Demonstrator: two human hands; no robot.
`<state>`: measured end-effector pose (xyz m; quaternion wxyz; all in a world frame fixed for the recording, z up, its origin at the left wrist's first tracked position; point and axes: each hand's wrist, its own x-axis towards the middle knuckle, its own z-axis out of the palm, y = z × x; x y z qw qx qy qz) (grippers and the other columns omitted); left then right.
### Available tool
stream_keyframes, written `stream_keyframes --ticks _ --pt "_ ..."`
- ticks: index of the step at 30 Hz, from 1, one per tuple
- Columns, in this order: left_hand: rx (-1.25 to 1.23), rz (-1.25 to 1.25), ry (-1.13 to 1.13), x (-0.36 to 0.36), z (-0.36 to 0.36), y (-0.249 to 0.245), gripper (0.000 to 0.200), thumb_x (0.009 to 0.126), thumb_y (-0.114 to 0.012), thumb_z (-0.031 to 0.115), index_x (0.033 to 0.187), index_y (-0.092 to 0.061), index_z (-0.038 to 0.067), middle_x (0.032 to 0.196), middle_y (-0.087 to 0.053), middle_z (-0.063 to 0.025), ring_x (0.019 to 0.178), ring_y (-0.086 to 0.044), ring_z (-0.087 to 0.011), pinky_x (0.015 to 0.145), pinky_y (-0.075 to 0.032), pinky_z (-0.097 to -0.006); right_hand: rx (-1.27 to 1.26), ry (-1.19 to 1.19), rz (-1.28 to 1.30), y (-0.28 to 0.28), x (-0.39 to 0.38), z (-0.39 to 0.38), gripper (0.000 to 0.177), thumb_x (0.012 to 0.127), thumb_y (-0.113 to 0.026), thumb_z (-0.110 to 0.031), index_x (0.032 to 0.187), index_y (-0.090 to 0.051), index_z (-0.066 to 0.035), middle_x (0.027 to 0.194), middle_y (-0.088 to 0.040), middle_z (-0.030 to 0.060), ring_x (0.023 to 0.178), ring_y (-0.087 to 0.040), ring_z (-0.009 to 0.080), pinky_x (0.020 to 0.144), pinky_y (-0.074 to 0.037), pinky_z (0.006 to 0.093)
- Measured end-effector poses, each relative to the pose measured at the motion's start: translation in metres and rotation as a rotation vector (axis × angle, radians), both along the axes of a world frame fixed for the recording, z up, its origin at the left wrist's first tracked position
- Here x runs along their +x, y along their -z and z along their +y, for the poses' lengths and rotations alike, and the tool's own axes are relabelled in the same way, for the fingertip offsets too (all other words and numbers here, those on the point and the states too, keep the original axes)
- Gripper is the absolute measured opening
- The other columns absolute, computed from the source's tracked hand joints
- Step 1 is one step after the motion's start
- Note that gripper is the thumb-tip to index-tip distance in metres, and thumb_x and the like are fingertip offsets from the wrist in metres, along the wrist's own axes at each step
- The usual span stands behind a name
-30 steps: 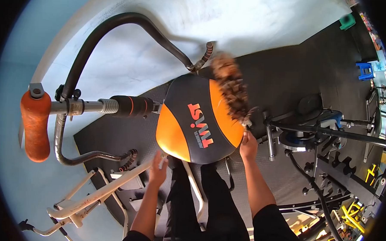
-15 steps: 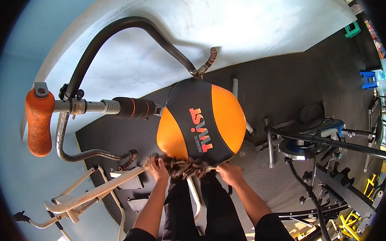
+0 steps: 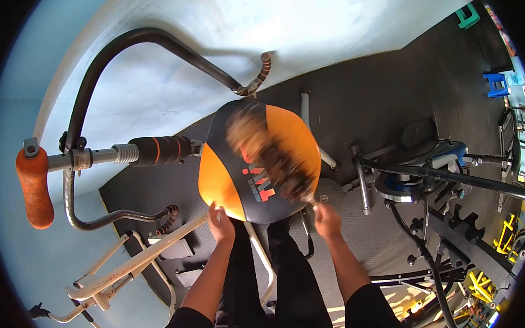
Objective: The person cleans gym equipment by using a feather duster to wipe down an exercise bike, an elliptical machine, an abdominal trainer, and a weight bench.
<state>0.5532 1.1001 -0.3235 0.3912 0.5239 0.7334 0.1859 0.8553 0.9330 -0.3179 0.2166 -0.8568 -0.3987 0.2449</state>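
An orange and black padded seat [image 3: 223, 183] with printed lettering fills the middle of the view. Across its top lies a brown feather duster [image 3: 274, 161], its far end smeared by motion. My right hand [image 3: 327, 219] is closed around the duster's handle, just off the seat's lower right edge. At the seat's lower left edge is my left hand [image 3: 219, 222], its fingers pointing up and touching or very near the orange panel, apart from the duster.
A curved black handlebar [image 3: 145, 36] and an orange side pad [image 3: 34, 189] extend to the left. Cream metal frames [image 3: 117, 275] stand at the lower left. More exercise equipment [image 3: 431, 183] is at the right, with blue [image 3: 497, 85] and green stools [image 3: 468, 17] beyond.
The duster has swung up from the seat's near edge onto its top, held by my right hand. My left hand has let go of the feathers. The view has shifted slightly.
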Motion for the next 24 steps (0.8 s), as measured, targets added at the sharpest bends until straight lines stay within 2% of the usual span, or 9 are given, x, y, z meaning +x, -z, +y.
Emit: stream_keyframes --ticks 1,3,7,9,12,16,18,22,24 --pt "-0.004 -0.003 0.003 0.007 0.004 -0.004 0.054 0.102 -0.054 0.033 0.145 -0.043 0.002 0.138 -0.052 -0.0206 0.121 -0.056 -0.0300 0.102 -0.044 -0.0396 -0.004 0.003 -0.003 -0.002 -0.002 -0.011 0.014 0.095 -0.060 -0.024 0.099 -0.065 -0.012 0.090 -0.067 0.0105 0.082 -0.066 0.0370 0.071 -0.052 0.0486" --pt "0.020 -0.110 -0.576 0.014 0.011 -0.005 0.057 0.102 -0.050 0.042 0.145 -0.043 0.005 0.139 -0.051 -0.0162 0.124 -0.052 -0.0279 0.106 -0.041 -0.0387 -0.148 -0.449 0.078 -0.004 -0.006 -0.030 0.012 0.094 -0.060 -0.023 0.100 -0.064 -0.013 0.088 -0.066 0.0097 0.079 -0.066 0.0367 0.071 -0.052 0.0492" --pt "-0.069 -0.097 -0.515 0.008 0.008 -0.010 0.062 0.104 -0.045 0.045 0.148 -0.037 0.001 0.151 -0.039 -0.0189 0.137 -0.042 -0.0300 0.116 -0.031 -0.0382 -0.243 -0.454 0.003 0.004 0.006 -0.069 0.013 0.095 -0.059 -0.023 0.102 -0.062 -0.012 0.087 -0.064 0.0112 0.081 -0.066 0.0365 0.073 -0.052 0.0487" --pt "-0.092 -0.158 -0.347 0.001 0.000 -0.001 0.061 0.104 -0.049 0.042 0.149 -0.035 0.003 0.150 -0.041 -0.0171 0.139 -0.040 -0.0301 0.116 -0.030 -0.0383 -0.108 0.037 -0.024 0.009 0.001 -0.088 0.016 0.098 -0.056 -0.023 0.103 -0.062 -0.009 0.090 -0.065 0.0156 0.087 -0.065 0.0392 0.075 -0.051 0.0501" --pt "-0.086 -0.243 -0.237 0.004 -0.007 0.009 0.059 0.104 -0.051 0.041 0.149 -0.036 0.005 0.149 -0.042 -0.0183 0.138 -0.042 -0.0307 0.115 -0.032 -0.0393 -0.151 0.503 -0.025 0.009 -0.002 -0.092 0.022 0.102 -0.051 -0.024 0.106 -0.061 -0.005 0.098 -0.065 0.0224 0.090 -0.064 0.0443 0.078 -0.050 0.0507" --pt "-0.074 -0.113 -0.183 0.010 -0.014 0.028 0.058 0.104 -0.049 0.042 0.149 -0.036 0.009 0.146 -0.043 -0.0207 0.135 -0.043 -0.0328 0.112 -0.034 -0.0417 -0.132 0.667 0.056 0.008 -0.022 -0.090 0.023 0.103 -0.047 -0.023 0.106 -0.060 -0.005 0.100 -0.065 0.0248 0.093 -0.063 0.0461 0.079 -0.048 0.0521" --pt "-0.105 -0.099 -0.139 0.013 -0.017 0.031 0.060 0.104 -0.050 0.043 0.150 -0.031 0.009 0.146 -0.040 -0.0183 0.132 -0.047 -0.0284 0.109 -0.041 -0.0389 -0.195 0.472 0.174 0.004 -0.039 -0.101 0.020 0.102 -0.048 -0.021 0.106 -0.059 -0.004 0.097 -0.065 0.0249 0.092 -0.062 0.0466 0.078 -0.048 0.0529" --pt "-0.117 -0.132 -0.206 0.017 -0.025 0.035 0.062 0.103 -0.047 0.048 0.148 -0.038 0.007 0.146 -0.043 -0.0226 0.136 -0.043 -0.0348 0.112 -0.034 -0.0439 -0.196 0.349 0.198 -0.007 -0.070 -0.144 0.019 0.101 -0.049 -0.021 0.105 -0.058 -0.005 0.093 -0.064 0.0234 0.090 -0.062 0.0455 0.076 -0.048 0.0538" --pt "-0.114 -0.009 -0.148 0.021 -0.025 0.019 0.062 0.103 -0.048 0.048 0.147 -0.038 0.006 0.145 -0.044 -0.0225 0.135 -0.043 -0.0348 0.111 -0.035 -0.0431 -0.316 -0.039 0.305 -0.015 -0.080 -0.170 0.018 0.099 -0.051 -0.023 0.102 -0.058 -0.006 0.090 -0.062 0.0203 0.087 -0.063 0.0434 0.075 -0.049 0.0539"
